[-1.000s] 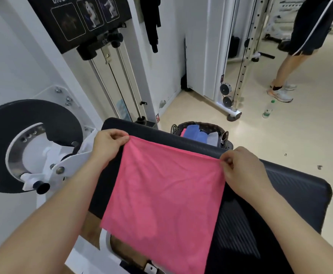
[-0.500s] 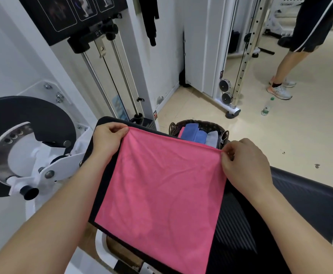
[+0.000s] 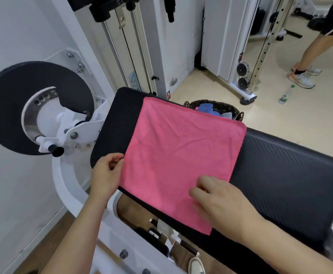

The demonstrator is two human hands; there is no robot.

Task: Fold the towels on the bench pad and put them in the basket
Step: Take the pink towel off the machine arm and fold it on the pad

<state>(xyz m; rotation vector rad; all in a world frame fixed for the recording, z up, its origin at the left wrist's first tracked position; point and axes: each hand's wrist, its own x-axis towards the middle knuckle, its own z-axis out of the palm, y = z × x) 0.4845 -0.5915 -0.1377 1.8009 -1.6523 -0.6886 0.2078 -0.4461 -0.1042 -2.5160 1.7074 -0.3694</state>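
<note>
Lying flat on the bench, the pink towel reaches its near edge; left hand pinches the towel's left edge, right hand rests on it, grip unclear. Uneven lifting could skew the fold.

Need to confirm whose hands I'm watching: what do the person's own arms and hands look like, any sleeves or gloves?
The left hand and right hand are bare: no gloves, rings, watch or wristband show. No sleeve is in view up to the picture's bottom edge.
</note>
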